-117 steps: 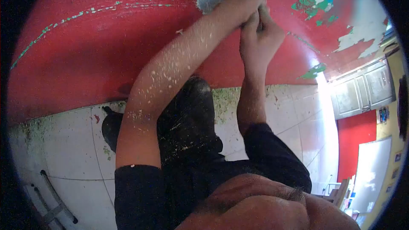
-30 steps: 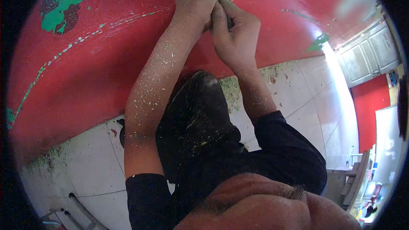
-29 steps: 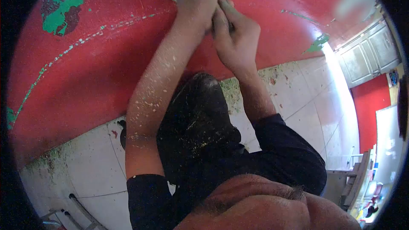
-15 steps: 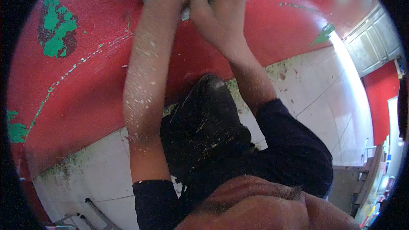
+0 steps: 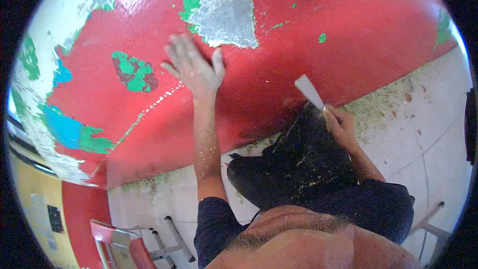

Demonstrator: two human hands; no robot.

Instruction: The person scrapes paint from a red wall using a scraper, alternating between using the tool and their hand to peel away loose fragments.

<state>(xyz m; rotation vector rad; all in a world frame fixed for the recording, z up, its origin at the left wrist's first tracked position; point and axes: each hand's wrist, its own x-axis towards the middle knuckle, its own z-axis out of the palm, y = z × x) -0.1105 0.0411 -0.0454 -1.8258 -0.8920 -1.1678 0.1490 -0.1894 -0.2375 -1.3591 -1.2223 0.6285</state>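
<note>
The red wall (image 5: 348,55) takes up most of the view from ten o'clock round to two, its paint broken by bare, whitish, green and blue areas. Beneath it, the pale tiled floor (image 5: 413,139) stretches from three o'clock down to seven, with greenish debris strewn thickest along the foot of the wall. Dark trousers (image 5: 316,154) cover a bent leg toward four o'clock, the knee close to the wall. At seven o'clock stands a chair (image 5: 122,249) with red edging, partly cut off by the rim of the view. A ragged grey patch (image 5: 221,17) sits near twelve o'clock, edged with white and green. Just below it, toward eleven, the left hand (image 5: 196,69) is open and bare, its fingers and thumb spread and its palm to the wall; I cannot tell how firmly it presses. A smaller green patch (image 5: 134,72) lies at ten o'clock, beyond those fingertips. At three o'clock the right hand (image 5: 341,127) is closed around the handle of a scraper (image 5: 309,92), whose flat blade points toward eleven; whether its edge touches the wall is unclear. Tiny pale flecks (image 5: 211,154) dot the left forearm.
</note>
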